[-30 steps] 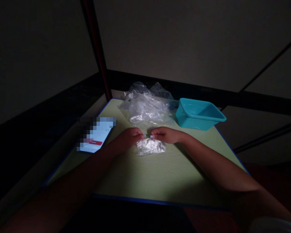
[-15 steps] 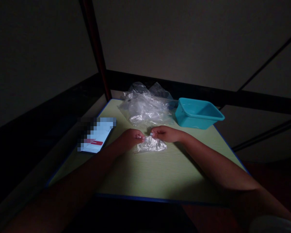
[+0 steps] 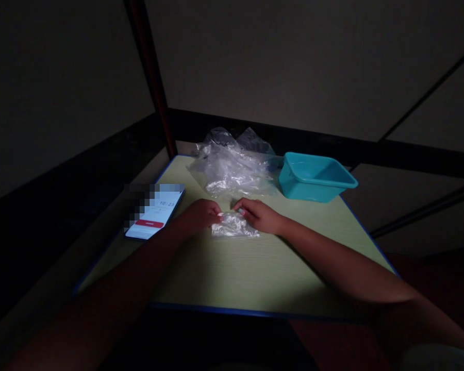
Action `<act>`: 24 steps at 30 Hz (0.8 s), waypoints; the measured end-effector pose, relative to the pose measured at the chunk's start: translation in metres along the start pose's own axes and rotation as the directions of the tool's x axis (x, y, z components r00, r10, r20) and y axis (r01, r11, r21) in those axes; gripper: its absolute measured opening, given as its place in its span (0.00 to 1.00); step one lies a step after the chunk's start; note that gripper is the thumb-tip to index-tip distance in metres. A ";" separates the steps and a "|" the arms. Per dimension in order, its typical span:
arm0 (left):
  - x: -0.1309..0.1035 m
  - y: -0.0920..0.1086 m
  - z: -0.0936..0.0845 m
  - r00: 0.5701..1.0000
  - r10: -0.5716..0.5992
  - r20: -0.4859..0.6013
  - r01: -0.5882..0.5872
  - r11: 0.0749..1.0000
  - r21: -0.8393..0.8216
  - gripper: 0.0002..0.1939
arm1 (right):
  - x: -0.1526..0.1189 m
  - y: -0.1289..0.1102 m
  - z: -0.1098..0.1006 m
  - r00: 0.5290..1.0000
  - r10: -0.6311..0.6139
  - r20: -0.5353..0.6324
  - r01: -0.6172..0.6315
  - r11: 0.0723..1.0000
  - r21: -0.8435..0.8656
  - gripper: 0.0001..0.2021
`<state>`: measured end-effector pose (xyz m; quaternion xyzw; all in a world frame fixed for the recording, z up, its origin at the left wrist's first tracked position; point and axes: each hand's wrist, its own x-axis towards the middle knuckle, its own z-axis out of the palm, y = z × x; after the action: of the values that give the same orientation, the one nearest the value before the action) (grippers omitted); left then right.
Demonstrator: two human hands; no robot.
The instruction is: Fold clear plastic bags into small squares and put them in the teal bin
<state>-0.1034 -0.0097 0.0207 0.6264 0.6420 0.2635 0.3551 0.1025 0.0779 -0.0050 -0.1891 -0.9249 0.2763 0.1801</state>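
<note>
A small clear plastic bag (image 3: 235, 226), crinkled and shiny, lies near the middle of the table between my hands. My left hand (image 3: 201, 215) pinches its upper left corner, thumb on top. At the bag's upper right edge, my right hand (image 3: 261, 214) is closed with thumb and forefinger on the plastic. Just beyond my hands sits a loose heap of clear plastic bags (image 3: 232, 165). Whether the small bag has anything inside cannot be made out.
A turquoise plastic tub (image 3: 313, 190) stands at the back right of the pale table (image 3: 232, 278), which has a blue edge. At the left edge lies a phone (image 3: 152, 214) with its screen lit. Walls rise behind the table; the room is dim.
The small bag looks flatter and more spread out, and has shifted slightly left. My right hand has moved a little left and over its edge; my left hand has also shifted slightly left.
</note>
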 end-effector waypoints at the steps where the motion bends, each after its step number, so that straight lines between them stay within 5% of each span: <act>1: 0.000 0.000 -0.001 1.000 -0.007 -0.005 0.007 1.000 0.018 0.06 | 0.000 -0.001 0.001 1.000 -0.006 -0.010 0.006 0.999 -0.032 0.10; 19: -0.006 0.005 -0.002 0.995 -0.047 -0.088 0.069 0.962 0.265 0.07 | -0.003 -0.020 0.007 0.999 -0.005 0.050 0.027 0.900 -0.436 0.19; 21: -0.010 0.007 0.001 0.985 0.030 -0.172 0.032 0.938 0.345 0.10 | -0.003 -0.021 0.007 0.998 0.003 0.055 0.023 0.890 -0.455 0.19; 24: -0.019 0.013 0.013 0.922 0.293 -0.255 -0.116 0.834 0.539 0.11 | -0.003 -0.024 0.006 0.997 0.027 0.069 0.010 0.872 -0.490 0.19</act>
<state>-0.0856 -0.0293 0.0250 0.7113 0.6669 0.2194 0.0329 0.0963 0.0554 0.0035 -0.2222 -0.9699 0.0407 0.0907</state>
